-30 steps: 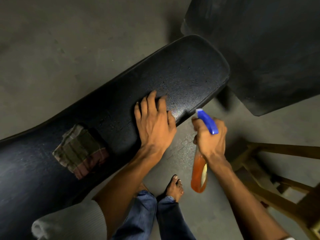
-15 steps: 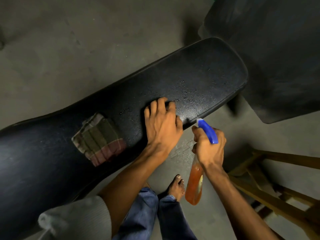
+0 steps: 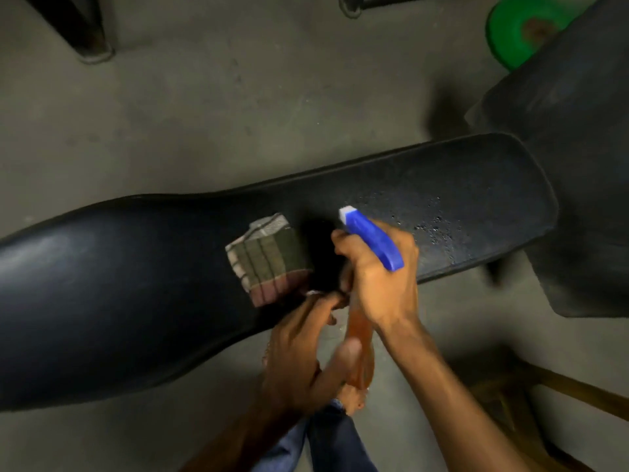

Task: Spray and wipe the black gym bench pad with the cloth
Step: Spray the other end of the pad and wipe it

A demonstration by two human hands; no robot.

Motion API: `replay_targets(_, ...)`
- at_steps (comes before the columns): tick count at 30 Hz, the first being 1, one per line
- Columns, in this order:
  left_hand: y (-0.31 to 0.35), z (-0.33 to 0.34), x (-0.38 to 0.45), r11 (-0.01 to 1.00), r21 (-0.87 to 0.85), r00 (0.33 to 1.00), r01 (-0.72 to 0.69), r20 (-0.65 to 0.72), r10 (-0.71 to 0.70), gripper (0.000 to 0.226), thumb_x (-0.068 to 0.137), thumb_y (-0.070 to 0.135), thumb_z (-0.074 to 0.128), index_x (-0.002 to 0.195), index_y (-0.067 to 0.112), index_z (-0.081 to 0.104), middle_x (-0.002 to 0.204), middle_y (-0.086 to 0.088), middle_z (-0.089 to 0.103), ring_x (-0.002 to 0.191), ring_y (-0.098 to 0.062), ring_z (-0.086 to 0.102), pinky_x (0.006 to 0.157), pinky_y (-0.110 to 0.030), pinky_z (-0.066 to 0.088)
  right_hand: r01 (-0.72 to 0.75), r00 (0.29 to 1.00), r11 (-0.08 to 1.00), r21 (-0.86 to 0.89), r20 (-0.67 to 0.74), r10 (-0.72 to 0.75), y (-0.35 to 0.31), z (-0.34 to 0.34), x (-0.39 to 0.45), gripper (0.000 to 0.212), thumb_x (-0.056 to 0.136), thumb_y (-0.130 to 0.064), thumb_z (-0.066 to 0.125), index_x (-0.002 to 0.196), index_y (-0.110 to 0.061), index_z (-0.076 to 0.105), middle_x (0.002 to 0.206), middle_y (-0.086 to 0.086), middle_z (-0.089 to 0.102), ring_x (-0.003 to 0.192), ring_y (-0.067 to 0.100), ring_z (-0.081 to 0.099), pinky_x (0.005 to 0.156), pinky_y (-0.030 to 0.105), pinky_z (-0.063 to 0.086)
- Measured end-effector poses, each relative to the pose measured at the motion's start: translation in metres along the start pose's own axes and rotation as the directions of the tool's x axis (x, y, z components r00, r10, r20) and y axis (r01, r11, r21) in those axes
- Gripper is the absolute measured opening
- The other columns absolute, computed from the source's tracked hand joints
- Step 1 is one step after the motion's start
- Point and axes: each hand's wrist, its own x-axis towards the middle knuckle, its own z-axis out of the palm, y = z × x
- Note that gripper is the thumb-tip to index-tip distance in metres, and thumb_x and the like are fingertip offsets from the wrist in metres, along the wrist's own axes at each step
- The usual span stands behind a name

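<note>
The right hand [image 3: 381,281] is wrapped around the neck of a spray bottle [image 3: 360,338] with a blue trigger head [image 3: 372,238], its white nozzle pointing up over the black bench pad [image 3: 136,267]. The left hand [image 3: 299,356] reaches under the right, blurred; its fingertips lie near the near edge of the pad beside the bottle, and I cannot tell whether they grasp anything. A folded checked cloth [image 3: 269,260] lies on the pad, just left of the bottle. Spray droplets [image 3: 432,223] speckle the pad to the bottle's right. A green object [image 3: 517,28] lies on the floor far beyond the pad.
</note>
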Motion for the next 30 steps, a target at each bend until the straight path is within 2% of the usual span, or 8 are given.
replay_targets(3,0.005,-0.018,-0.015,0.991,0.109,0.988,0.077,-0.138,-0.062,0.070,0.084,0.061,0.065,0.136,0.014,0.057,0.120,-0.001,0.067,0.098,-0.013,0.068,0.078,-0.029,0.054,0.012,0.991,0.999,0.032,0.133,-0.016,-0.030,0.046,-0.012,0.030,0.078,-0.027,0.071,0.059,-0.012,0.053,0.056,0.004,0.050,0.054,0.017,0.049,0.057,0.039,0.041)
replay_targets(6,-0.002,-0.049,-0.017,0.987,-0.033,0.932,0.160,-0.324,-0.162,0.051,0.076,0.048,0.068,0.110,0.010,0.068,0.098,0.006,0.064,0.079,0.001,0.061,0.069,-0.015,0.045,0.073,0.955,0.997,-0.006,0.288,-0.068,-0.053,0.092,-0.028,0.031,0.085,-0.035,0.074,0.067,-0.015,0.058,0.066,-0.002,0.058,0.060,0.019,0.060,0.063,0.045,0.053)
replay_targets(9,-0.017,-0.085,-0.020,0.992,-0.087,0.876,0.087,-0.468,-0.117,0.031,0.083,0.043,0.072,0.091,0.013,0.065,0.088,0.007,0.060,0.073,-0.004,0.059,0.062,-0.018,0.044,0.231,0.852,0.972,-0.035,0.491,-0.184,-0.074,0.130,-0.038,0.024,0.092,-0.042,0.079,0.082,-0.025,0.066,0.083,-0.007,0.064,0.075,0.013,0.066,0.074,0.041,0.058)
replay_targets(12,-0.025,-0.124,-0.015,0.995,-0.029,0.805,0.099,-0.585,-0.097,0.041,0.093,0.053,0.066,0.089,0.013,0.065,0.087,0.003,0.064,0.074,-0.009,0.061,0.065,-0.021,0.046,0.362,0.714,0.932,-0.034,0.653,-0.253,-0.089,0.159,-0.046,0.042,0.085,-0.058,0.080,0.112,-0.026,0.070,0.108,-0.009,0.067,0.099,0.007,0.068,0.088,0.034,0.060)
replay_targets(15,-0.038,-0.170,-0.008,0.963,0.040,0.695,0.265,-0.701,-0.162,0.041,0.080,0.046,0.070,0.098,0.009,0.070,0.095,-0.007,0.071,0.085,-0.015,0.066,0.072,-0.030,0.051,0.456,0.608,0.890,0.017,0.724,-0.325,-0.090,0.175,-0.048,0.060,0.082,-0.054,0.085,0.135,-0.032,0.064,0.126,-0.013,0.062,0.119,0.005,0.064,0.098,0.029,0.057)
replay_targets(21,-0.068,-0.226,-0.016,0.927,0.195,0.566,0.319,-0.824,-0.022,0.035,0.092,0.031,0.067,0.106,-0.001,0.073,0.104,-0.012,0.073,0.096,0.006,0.051,0.085,0.002,0.038,0.503,0.484,0.855,0.129,0.777,-0.402,-0.078,0.216,-0.056,0.059,0.089,-0.045,0.083,0.139,-0.018,0.066,0.134,-0.006,0.066,0.125,0.009,0.067,0.103,0.027,0.058)
replay_targets(25,-0.081,-0.238,-0.033,0.922,0.212,0.540,0.323,-0.841,0.004,0.035,0.094,0.026,0.069,0.111,-0.005,0.072,0.108,-0.015,0.073,0.095,-0.009,0.064,0.087,-0.005,0.041,0.491,0.442,0.851,0.187,0.788,-0.429,-0.071,0.241,-0.066,0.056,0.090,-0.042,0.084,0.136,-0.016,0.066,0.133,-0.002,0.067,0.122,0.009,0.069,0.101,0.025,0.059)
replay_targets(30,-0.095,-0.229,-0.048,0.925,0.115,0.538,0.362,-0.837,-0.106,0.033,0.086,0.016,0.079,0.114,-0.001,0.070,0.115,-0.014,0.070,0.098,-0.025,0.071,0.081,-0.026,0.053,0.456,0.434,0.879,0.138,0.828,-0.354,-0.058,0.251,-0.076,0.053,0.087,-0.046,0.084,0.133,-0.038,0.058,0.129,-0.008,0.064,0.114,0.002,0.069,0.092,0.013,0.056)
